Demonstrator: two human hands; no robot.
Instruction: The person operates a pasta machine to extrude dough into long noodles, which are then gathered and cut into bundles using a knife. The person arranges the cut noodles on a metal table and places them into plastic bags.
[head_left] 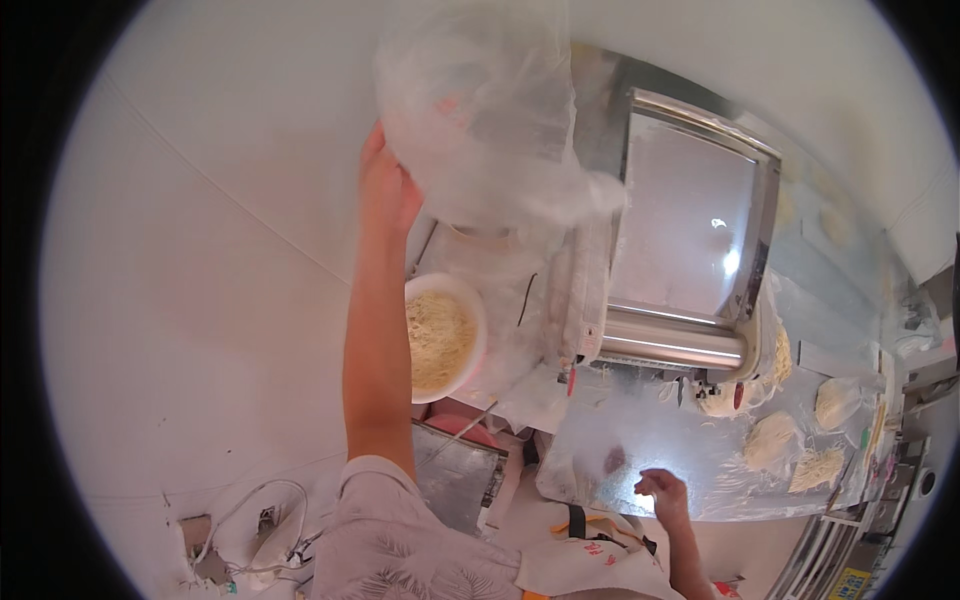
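Observation:
Raised at the upper middle, my left hand (390, 190) is closed on the edge of a large translucent plastic bag (480, 120). The bag hangs billowed and partly blurred beside the dough roller machine (685, 220). Below my left forearm's inner side stands a white bowl (478, 310) of pale yellow, crumbly flour or dough (437, 340); the forearm hides its left edge. My right hand (665, 493) hovers by the near edge of the metal table (620, 440), fingers loosely bent and apart, with nothing seen in them.
Bagged dough lumps (775, 440) and a pile of noodles (817, 468) lie on the table's right side. A thin dark strip (527, 300) lies between bowl and machine. A pink basin (460, 428) sits under the bowl. Cables (290, 490) hang at the lower left wall.

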